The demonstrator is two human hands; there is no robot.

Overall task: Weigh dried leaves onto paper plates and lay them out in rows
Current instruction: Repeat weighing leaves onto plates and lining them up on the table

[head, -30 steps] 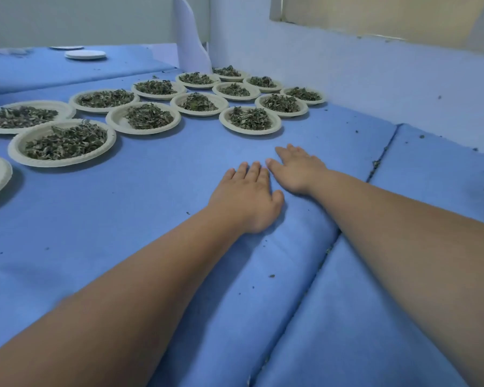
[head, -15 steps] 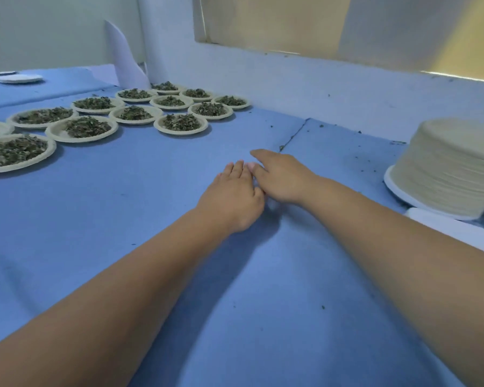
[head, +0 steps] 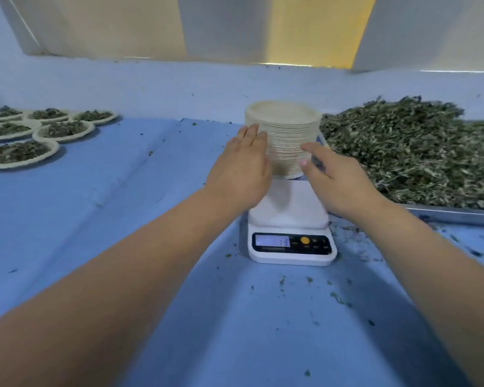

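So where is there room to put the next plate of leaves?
Try the bare blue cloth between the filled plates on the left and the scale. The cloth in front of the scale is free too, just leaf crumbs. The right is crowded: the tray of loose leaves sits beside the scale, and the plate stack stands behind it.

Worktop (head: pixel 67 219): covered in blue cloth, with a crease running toward 11 o'clock.
Wall (head: pixel 151 88): a pale blue band behind the worktop, from 9 to 3 o'clock.
Panels (head: pixel 109 26): white and cream-yellow vertical sheets at 12 o'clock, above the wall.
Light (head: pixel 285 63): a bright strip under the panels near 1 o'clock.
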